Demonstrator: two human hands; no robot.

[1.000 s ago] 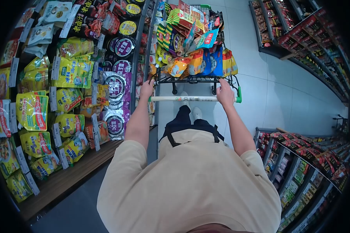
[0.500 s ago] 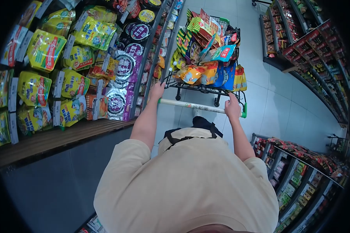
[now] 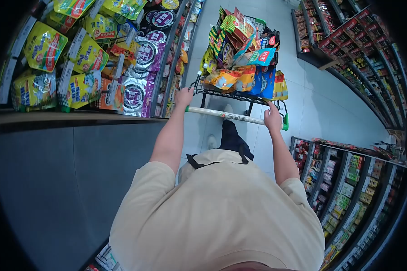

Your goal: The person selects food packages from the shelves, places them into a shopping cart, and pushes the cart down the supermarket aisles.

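Note:
A loaded shopping cart (image 3: 199, 86) stands in front of me, with a white handle bar (image 3: 226, 115) that has green ends. My left hand (image 3: 184, 96) is closed on the cart's left side, where the handle meets the black frame. Near the green right end, my right hand (image 3: 272, 117) wraps round the bar. Bagged goods fill the basket: orange-yellow bags (image 3: 226, 79), blue bags (image 3: 262, 83), a turquoise-and-white bag (image 3: 261, 57) and green-and-brown packets (image 3: 234, 25) heaped at the top.
On the left, a shelf holds yellow pouches (image 3: 45, 46) and purple-and-silver packs (image 3: 138, 95), above a dark base panel (image 3: 77, 171). Red-packed shelves (image 3: 348, 40) line the upper right. Another shelf unit (image 3: 339, 189) stands close at lower right. Tiled floor (image 3: 321, 104) runs between.
The shelves on both sides have shifted toward the top of the view. The cart stays before me, both hands still on it. My legs have changed position beneath the handle.

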